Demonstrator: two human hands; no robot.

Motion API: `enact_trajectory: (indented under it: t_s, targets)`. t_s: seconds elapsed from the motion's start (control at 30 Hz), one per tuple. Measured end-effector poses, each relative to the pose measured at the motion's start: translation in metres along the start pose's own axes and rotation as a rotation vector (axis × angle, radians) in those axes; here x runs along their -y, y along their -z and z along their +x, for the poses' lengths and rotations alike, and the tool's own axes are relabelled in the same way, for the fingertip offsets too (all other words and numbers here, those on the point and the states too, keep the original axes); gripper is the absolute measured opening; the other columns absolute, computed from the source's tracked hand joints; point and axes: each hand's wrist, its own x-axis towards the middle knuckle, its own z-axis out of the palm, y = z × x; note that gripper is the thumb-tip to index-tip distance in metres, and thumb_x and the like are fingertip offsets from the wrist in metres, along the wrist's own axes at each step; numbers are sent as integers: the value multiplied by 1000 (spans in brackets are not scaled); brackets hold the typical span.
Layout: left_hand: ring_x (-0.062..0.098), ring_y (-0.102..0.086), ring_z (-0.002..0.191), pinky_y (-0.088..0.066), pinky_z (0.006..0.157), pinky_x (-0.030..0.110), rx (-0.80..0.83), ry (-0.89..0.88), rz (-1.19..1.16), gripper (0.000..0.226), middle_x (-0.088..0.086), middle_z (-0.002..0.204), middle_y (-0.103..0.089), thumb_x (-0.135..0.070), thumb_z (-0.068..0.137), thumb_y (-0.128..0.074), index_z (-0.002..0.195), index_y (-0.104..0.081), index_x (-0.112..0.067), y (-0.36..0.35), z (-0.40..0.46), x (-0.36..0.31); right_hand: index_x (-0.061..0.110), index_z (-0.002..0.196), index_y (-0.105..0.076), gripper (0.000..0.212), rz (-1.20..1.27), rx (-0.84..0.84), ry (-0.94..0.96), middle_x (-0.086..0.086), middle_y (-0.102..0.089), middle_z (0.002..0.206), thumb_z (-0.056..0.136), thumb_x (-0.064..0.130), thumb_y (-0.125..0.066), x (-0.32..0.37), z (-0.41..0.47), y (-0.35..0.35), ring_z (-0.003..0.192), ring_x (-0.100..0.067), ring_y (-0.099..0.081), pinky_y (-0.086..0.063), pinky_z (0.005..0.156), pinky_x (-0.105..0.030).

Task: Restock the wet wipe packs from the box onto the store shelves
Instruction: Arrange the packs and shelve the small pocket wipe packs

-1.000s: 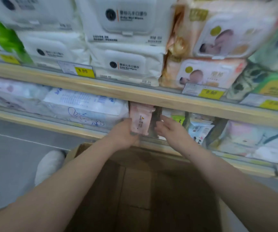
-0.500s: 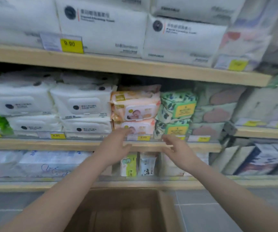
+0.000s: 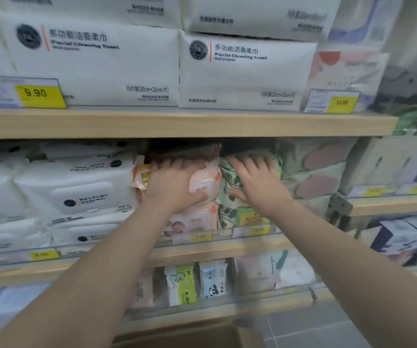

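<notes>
On the middle shelf (image 3: 227, 248) stands a stack of peach wet wipe packs. My left hand (image 3: 174, 187) grips the upper peach pack (image 3: 208, 178), fingers over its top edge and thumb under its lid. A lower peach pack (image 3: 194, 219) lies beneath it. My right hand (image 3: 257, 187) rests flat with spread fingers on the green leaf-patterned pack (image 3: 227, 179) just to the right. The brown cardboard box (image 3: 197, 335) shows only as a rim at the bottom edge; its inside is hidden.
White wet wipe packs (image 3: 77, 192) fill the shelf to the left. Large facial towel packs (image 3: 97, 61) sit on the shelf above. Small upright packs (image 3: 182, 285) stand on the lower shelf. Grey tiled floor (image 3: 315, 330) lies at the bottom right.
My view rose from the box and lower shelf to the middle shelf. Both hands lifted from the lower shelf edge and now touch the peach and green packs.
</notes>
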Motion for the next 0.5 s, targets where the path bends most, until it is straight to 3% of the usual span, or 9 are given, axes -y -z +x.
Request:
enact_trajectory:
  t_s: [0.07,0.13,0.2,0.33,0.5]
  targets:
    - [28,-44,116,-32,96,39,-61,15,41,76,3,131,-49,-71,70,-55,137,-33,-43,-8,0,1,12,127,-53,67,-34,-69,-86,-17,-62,100,73,50,-63,8,5,-12,88,-39,-60,-45,89,-57]
    - [28,-45,115,-33,96,40,-91,31,43,77,4,129,-51,-70,69,-58,137,-34,-42,-9,1,1,11,122,-57,65,-40,-80,-182,-17,-63,95,70,48,-69,19,13,-15,82,-38,-60,-46,86,-58]
    - [28,-45,115,-33,96,40,-97,39,49,77,4,128,-52,-70,69,-58,137,-34,-42,-9,3,1,12,127,-54,66,-44,-67,-239,-16,-62,101,74,47,-70,27,20,-13,89,-38,-59,-43,90,-59]
    - [28,-46,114,-33,94,39,-115,33,51,78,3,127,-53,-71,68,-58,136,-35,-42,-12,3,0,16,147,-23,65,4,-14,-248,-16,-45,133,93,45,-46,30,25,-14,120,-38,-42,-21,108,-59]
    - [27,-39,120,-31,99,41,-61,-8,-32,75,4,133,-47,-66,71,-59,137,-35,-40,0,-1,1,19,150,-12,68,145,35,-194,-15,-35,143,94,44,-43,22,20,-4,131,-36,-31,-13,111,-56]
